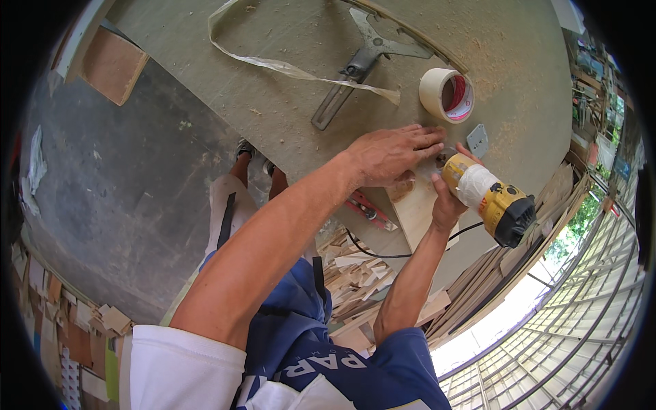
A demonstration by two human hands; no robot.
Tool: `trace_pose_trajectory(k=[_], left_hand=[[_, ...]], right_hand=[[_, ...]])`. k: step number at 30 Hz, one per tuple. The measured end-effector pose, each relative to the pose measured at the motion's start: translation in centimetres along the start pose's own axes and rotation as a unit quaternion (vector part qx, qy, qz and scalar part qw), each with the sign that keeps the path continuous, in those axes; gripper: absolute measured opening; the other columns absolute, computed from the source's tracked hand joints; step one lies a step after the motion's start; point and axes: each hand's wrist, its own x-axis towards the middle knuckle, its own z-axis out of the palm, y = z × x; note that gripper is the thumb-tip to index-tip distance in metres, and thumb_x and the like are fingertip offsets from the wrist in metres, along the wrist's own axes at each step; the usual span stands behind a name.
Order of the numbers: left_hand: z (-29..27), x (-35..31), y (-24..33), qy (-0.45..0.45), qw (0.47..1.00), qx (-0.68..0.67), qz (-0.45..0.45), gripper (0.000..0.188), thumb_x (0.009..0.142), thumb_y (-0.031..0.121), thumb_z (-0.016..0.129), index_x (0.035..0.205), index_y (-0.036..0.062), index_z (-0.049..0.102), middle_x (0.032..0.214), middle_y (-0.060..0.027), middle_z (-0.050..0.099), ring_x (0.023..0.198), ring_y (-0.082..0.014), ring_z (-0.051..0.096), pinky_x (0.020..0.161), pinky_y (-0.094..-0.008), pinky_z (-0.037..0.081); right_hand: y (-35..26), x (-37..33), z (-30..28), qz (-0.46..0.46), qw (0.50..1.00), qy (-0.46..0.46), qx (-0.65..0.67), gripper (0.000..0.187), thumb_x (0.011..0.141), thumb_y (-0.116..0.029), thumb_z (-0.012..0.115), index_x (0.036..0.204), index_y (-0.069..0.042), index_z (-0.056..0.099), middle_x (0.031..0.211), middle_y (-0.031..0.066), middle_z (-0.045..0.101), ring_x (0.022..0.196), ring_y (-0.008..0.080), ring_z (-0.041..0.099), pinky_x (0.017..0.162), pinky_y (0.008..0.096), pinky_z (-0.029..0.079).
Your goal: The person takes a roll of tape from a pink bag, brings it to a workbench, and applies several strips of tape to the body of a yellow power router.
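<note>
My right hand (449,203) is wrapped around the body of a yellow and black trim router (486,198) with white tape round its middle. The router lies tilted, its base end toward my left hand. My left hand (400,154) rests over the far end of a pale wooden board (418,215), fingers together and reaching toward the router's base; its thumb is hidden. Just beyond the fingers stand a roll of masking tape (437,94) and a small grey metal plate (477,141). A red hand tool (370,210) lies beside the board, partly under my left forearm.
On the dusty worktable (301,109) lie a slotted grey metal tool (369,58) and a long pale strip (273,65). A black cord (383,256) loops by the board. Wood offcuts (355,266) pile below the table edge; long planks (519,263) lie at right.
</note>
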Motion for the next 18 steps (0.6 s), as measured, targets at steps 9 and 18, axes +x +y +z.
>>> trace_pose_trajectory(k=[9, 18], left_hand=[[0.6, -0.3, 0.0, -0.008, 1.0, 0.0, -0.002, 0.083, 0.082, 0.017, 0.079, 0.155, 0.0059, 0.039, 0.165, -0.0091, 0.032, 0.15, -0.0295, 0.035, 0.126, -0.0395, 0.032], [0.4, 0.2, -0.1, -0.016, 1.0, -0.015, -0.004, 0.081, 0.084, 0.016, 0.077, 0.155, 0.0051, 0.039, 0.166, -0.01, 0.031, 0.15, -0.0298, 0.034, 0.126, -0.0392, 0.031]], right_hand=[[0.3, 0.5, -0.1, 0.009, 1.0, -0.005, 0.0, 0.074, 0.068, 0.0, 0.078, 0.138, -0.006, 0.053, 0.138, 0.011, 0.057, 0.122, 0.0232, 0.057, 0.108, 0.0365, 0.045], [0.8, 1.3, -0.1, 0.002, 0.999, 0.023, 0.034, 0.072, 0.067, -0.006, 0.079, 0.136, -0.006, 0.056, 0.137, 0.0115, 0.06, 0.124, 0.0222, 0.055, 0.113, 0.0372, 0.038]])
